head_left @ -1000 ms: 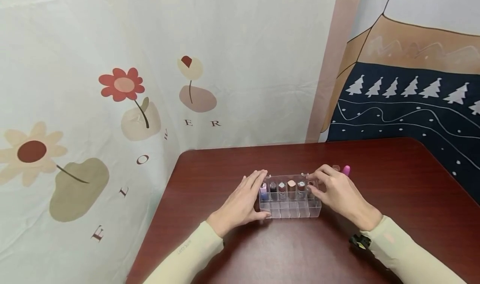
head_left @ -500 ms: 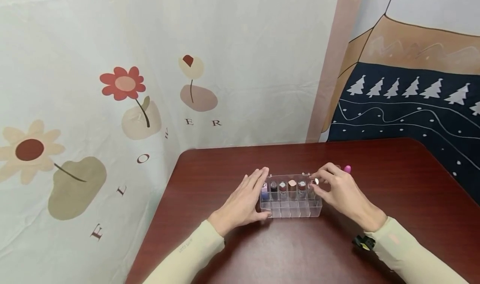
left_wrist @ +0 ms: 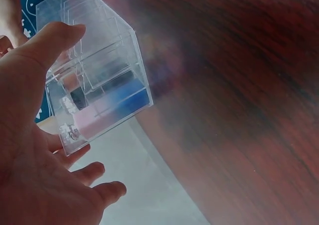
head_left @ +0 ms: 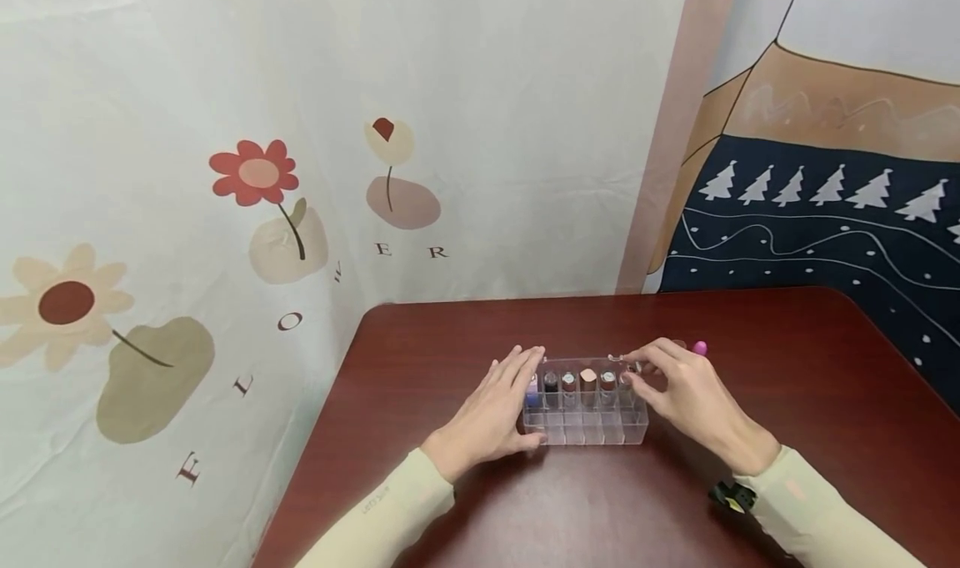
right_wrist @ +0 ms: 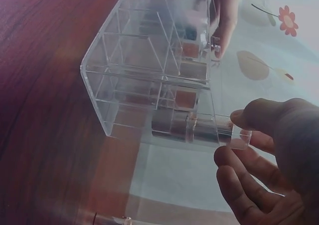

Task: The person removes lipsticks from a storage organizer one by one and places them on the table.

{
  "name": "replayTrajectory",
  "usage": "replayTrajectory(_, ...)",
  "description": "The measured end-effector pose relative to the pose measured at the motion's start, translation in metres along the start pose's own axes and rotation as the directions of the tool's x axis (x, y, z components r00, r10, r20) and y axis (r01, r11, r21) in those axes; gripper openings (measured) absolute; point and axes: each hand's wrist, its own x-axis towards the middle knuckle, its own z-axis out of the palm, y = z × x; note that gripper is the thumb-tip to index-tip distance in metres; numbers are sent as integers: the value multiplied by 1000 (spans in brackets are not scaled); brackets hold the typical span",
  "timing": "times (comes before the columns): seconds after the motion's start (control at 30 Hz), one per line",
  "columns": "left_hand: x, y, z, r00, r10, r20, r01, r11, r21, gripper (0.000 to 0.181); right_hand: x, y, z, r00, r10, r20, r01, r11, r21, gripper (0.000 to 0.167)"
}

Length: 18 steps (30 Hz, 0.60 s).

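Observation:
A clear plastic lipstick organizer (head_left: 585, 429) stands on the table, with several lipsticks in its back row. At its left end my left hand (head_left: 487, 416) grips it, thumb at the front and fingers toward the back. Beside that hand, a pink-and-blue lipstick (left_wrist: 110, 110) shows through the wall. At the right end my right hand (head_left: 696, 391) pinches the clear end of a shiny lipstick tube (right_wrist: 209, 130) between thumb and fingers. Most of this tube sits inside the end compartment of the back row, its clear end sticking out of the top.
A bright pink rounded object (head_left: 700, 348) shows behind my right hand, mostly hidden. Low in the right wrist view lies part of another slim tube (right_wrist: 117, 220). Printed cloths (head_left: 510, 134) hang behind and left of the dark red table (head_left: 450, 326).
My right hand has shifted slightly right relative to the organizer and covers more of the pink object. My left hand keeps its hold. The head view has tilted a little.

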Motion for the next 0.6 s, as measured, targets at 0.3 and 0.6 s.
replayTrajectory(0.3, -2, 1, 1, 1000, -22, -5, 22, 1000, -3, 132, 4, -2, -3, 999, -21, -40, 21, 1000, -6, 37)
replayTrajectory(0.6, -1, 2, 1, 1000, -14, -12, 14, 1000, 11, 133, 6, -4, -8, 998, -37, -51, 36, 999, -8, 39)
